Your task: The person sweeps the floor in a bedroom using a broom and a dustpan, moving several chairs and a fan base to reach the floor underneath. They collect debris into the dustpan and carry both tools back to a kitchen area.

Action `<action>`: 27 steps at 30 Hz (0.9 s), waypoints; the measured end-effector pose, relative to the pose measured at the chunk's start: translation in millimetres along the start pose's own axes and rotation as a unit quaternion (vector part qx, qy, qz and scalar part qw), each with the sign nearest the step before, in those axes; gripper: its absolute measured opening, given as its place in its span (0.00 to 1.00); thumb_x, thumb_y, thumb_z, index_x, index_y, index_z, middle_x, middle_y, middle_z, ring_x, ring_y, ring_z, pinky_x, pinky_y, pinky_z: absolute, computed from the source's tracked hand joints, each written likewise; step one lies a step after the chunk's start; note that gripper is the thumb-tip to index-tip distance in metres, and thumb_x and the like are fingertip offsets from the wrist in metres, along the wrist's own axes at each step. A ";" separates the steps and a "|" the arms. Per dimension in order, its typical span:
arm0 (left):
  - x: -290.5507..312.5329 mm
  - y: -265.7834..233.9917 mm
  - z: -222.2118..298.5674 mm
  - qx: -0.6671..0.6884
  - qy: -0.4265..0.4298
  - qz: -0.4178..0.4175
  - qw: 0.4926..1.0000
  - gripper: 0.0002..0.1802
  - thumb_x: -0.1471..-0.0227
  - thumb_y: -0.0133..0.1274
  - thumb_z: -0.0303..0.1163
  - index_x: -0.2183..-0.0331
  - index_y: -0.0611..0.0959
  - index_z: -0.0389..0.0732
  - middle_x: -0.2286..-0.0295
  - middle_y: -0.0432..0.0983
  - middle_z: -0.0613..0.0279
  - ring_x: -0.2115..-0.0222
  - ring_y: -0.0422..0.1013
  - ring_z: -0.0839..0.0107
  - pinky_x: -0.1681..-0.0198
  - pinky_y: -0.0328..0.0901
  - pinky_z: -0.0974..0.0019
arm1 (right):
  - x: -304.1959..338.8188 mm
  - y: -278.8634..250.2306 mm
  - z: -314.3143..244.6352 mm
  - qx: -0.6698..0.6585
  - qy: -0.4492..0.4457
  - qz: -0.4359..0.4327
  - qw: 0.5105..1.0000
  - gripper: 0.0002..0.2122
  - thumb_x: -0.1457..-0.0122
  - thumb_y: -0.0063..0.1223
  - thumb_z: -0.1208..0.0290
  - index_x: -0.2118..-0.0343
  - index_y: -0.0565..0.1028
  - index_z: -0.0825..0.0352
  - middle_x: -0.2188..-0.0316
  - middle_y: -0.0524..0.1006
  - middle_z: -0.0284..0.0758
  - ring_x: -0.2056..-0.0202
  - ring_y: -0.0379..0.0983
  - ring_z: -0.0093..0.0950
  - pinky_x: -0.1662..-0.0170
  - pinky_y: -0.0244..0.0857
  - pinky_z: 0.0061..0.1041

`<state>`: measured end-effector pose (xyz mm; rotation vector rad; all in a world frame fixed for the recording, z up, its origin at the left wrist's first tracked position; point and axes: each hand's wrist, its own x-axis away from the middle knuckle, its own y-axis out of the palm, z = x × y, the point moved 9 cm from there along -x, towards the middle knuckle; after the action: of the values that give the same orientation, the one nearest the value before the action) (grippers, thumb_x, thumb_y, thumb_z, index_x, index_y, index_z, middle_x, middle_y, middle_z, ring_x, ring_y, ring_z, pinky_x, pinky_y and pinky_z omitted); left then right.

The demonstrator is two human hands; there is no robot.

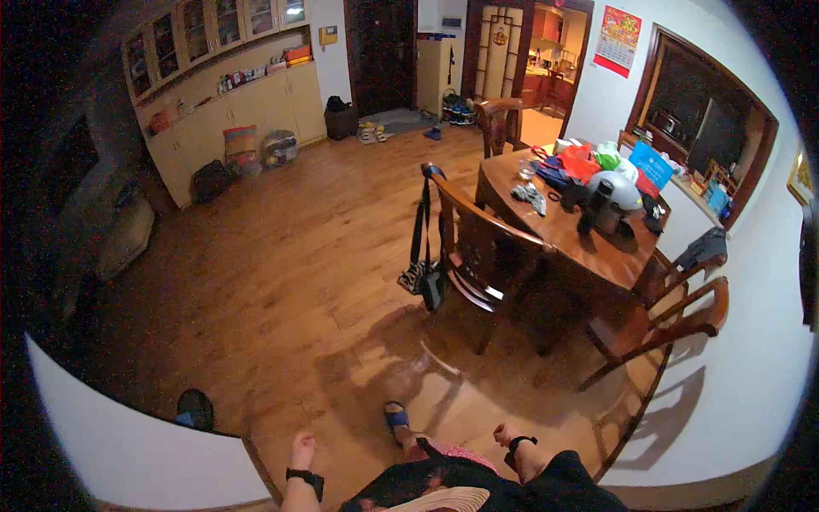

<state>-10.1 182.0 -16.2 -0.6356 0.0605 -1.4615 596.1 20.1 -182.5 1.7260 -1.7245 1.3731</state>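
Observation:
My left hand (304,450) hangs low in front of me, its fingers curled in, with a black band (305,483) round the wrist. To the right, my right hand (504,436) is also loosely curled, and that wrist wears a dark band (521,443) too. Nothing shows in either hand, and neither touches anything. One foot in a blue slipper (396,415) stands on the wooden floor between them. The nearest furniture is a carved wooden chair (495,224), out of reach ahead, with a black strapped bag (433,287) hanging from its back.
A wooden table (610,256) at the right carries a grey helmet (621,191), bags and a glass (526,169). More chairs (687,316) stand round it. Cabinets (243,115) line the far left wall. Shoes (373,133) lie by the dark door (381,60). A white wall edge (145,452) juts in near left.

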 end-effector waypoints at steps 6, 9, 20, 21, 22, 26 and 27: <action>-142.4 22.5 11.9 0.198 -0.151 -0.080 0.965 0.12 0.50 0.49 0.26 0.61 0.74 0.34 0.67 0.71 0.54 0.72 0.70 0.68 0.73 0.67 0.67 | -122.3 -29.9 -184.1 0.182 -0.089 0.029 0.979 0.09 0.51 0.51 0.67 0.72 0.75 0.66 0.75 0.75 0.40 0.75 0.70 0.34 0.72 0.64 0.33; -184.0 6.2 -27.1 0.221 -0.199 -0.177 0.938 0.13 0.48 0.46 0.28 0.60 0.73 0.34 0.65 0.71 0.53 0.72 0.70 0.66 0.71 0.67 0.64 | -171.4 -36.5 -329.6 0.203 -0.160 0.035 0.966 0.09 0.50 0.50 0.66 0.71 0.74 0.67 0.72 0.75 0.43 0.70 0.71 0.40 0.68 0.64 0.38; -358.1 -78.9 14.2 0.000 -0.371 -0.025 0.928 0.10 0.48 0.45 0.31 0.64 0.74 0.37 0.70 0.70 0.57 0.75 0.68 0.68 0.75 0.65 0.65 | -341.7 -39.1 -775.8 0.280 -0.483 0.120 0.821 0.07 0.51 0.48 0.70 0.79 0.72 0.67 0.80 0.72 0.44 0.75 0.70 0.39 0.72 0.63 0.35; -397.9 -85.8 30.3 0.001 -0.363 -0.018 0.932 0.10 0.48 0.45 0.32 0.64 0.74 0.37 0.71 0.70 0.58 0.75 0.67 0.69 0.75 0.64 0.66 | -350.2 -56.3 -795.2 0.165 -0.460 0.072 0.870 0.07 0.51 0.48 0.68 0.77 0.75 0.66 0.78 0.74 0.44 0.74 0.71 0.40 0.70 0.64 0.34; -439.8 -90.6 47.6 0.003 -0.350 -0.012 0.937 0.10 0.48 0.45 0.32 0.65 0.74 0.37 0.71 0.70 0.58 0.76 0.67 0.69 0.76 0.64 0.66 | -363.3 -70.7 -806.6 0.181 -0.409 0.074 0.891 0.08 0.51 0.48 0.68 0.75 0.76 0.65 0.77 0.75 0.44 0.73 0.72 0.41 0.69 0.64 0.35; -646.9 -88.7 161.2 -0.005 -0.205 -0.001 0.979 0.09 0.48 0.46 0.33 0.67 0.75 0.38 0.73 0.70 0.60 0.77 0.66 0.70 0.77 0.63 0.67 | -414.3 -132.3 -822.7 0.163 -0.340 0.111 0.920 0.10 0.52 0.47 0.65 0.71 0.76 0.66 0.74 0.75 0.47 0.70 0.72 0.45 0.67 0.65 0.37; -701.7 -77.1 202.4 0.011 -0.152 -0.002 0.988 0.09 0.48 0.46 0.33 0.67 0.75 0.38 0.74 0.70 0.61 0.78 0.66 0.71 0.78 0.62 0.67 | -430.6 -146.2 -815.3 0.138 -0.302 0.112 0.937 0.10 0.52 0.47 0.66 0.71 0.76 0.66 0.74 0.75 0.47 0.70 0.72 0.45 0.67 0.65 0.37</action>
<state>-93.4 910.8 -49.3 -0.8326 -0.1941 -1.3527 505.5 943.7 -81.4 2.3565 -2.1810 1.3072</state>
